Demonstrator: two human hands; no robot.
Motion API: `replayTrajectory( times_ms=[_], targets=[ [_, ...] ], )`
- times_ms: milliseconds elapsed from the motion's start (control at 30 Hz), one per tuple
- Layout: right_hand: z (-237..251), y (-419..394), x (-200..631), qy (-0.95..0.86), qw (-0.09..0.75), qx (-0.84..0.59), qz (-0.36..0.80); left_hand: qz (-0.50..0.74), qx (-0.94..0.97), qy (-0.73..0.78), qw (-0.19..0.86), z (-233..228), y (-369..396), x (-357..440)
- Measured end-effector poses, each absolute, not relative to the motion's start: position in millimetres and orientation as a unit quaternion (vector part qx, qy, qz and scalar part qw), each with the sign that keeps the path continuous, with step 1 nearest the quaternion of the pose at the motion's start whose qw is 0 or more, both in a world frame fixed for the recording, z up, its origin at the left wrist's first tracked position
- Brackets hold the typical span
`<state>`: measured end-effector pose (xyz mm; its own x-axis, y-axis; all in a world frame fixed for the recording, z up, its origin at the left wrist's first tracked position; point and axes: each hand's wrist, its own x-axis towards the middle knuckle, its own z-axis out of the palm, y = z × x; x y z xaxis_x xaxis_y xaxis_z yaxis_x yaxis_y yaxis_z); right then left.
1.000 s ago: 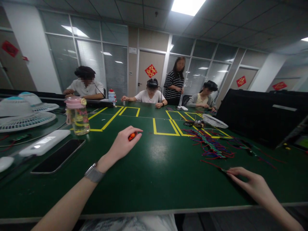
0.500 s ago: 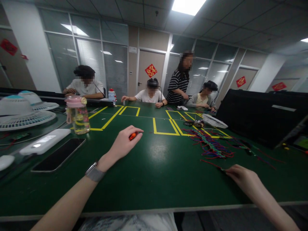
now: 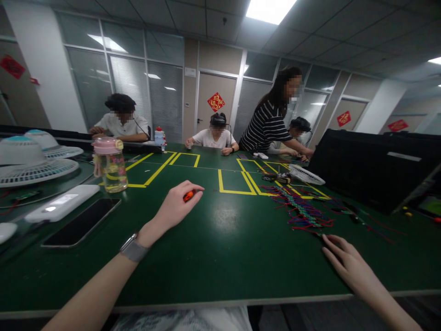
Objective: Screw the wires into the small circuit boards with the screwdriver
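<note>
Head: office, green table; left fingers grip something orange, right fingers seem parted.

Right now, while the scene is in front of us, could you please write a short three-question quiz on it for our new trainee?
1. Which colour shows on the item in the grip of the left hand? A) white B) orange C) blue
2. True or false: the row of wired green pieces lies nearer the right hand than the left hand.
3. Fill in the posture: the pink-lidded bottle stands ____ on the green table.
Key: 1 B; 2 true; 3 upright.
</note>
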<state>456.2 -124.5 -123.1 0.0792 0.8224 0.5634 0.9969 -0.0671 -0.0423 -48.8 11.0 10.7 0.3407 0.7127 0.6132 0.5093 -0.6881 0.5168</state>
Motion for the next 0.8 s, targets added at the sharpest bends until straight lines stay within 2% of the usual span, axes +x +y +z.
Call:
replayTrajectory(
  times_ms=[300,500,633,800],
  targets=[
    [-142.1,-118.0,472.6,-0.639,0.122,-0.748,-0.131,0.424,0.814,0.377,0.12,8.8,12.1,-49.9],
    [-143.6,-117.8,472.1,-0.604,0.104,-0.783,-0.107,0.427,0.814,0.377,0.113,11.2,10.3,-49.0],
    [-146.6,-117.1,474.4,-0.602,0.127,-0.783,-0.093,0.424,0.816,0.376,0.114,10.5,11.0,-48.5],
    [-143.3,-109.5,476.4,-0.555,0.228,-0.791,-0.118,0.421,0.818,0.375,0.114,8.3,12.4,-48.9]
  ],
)
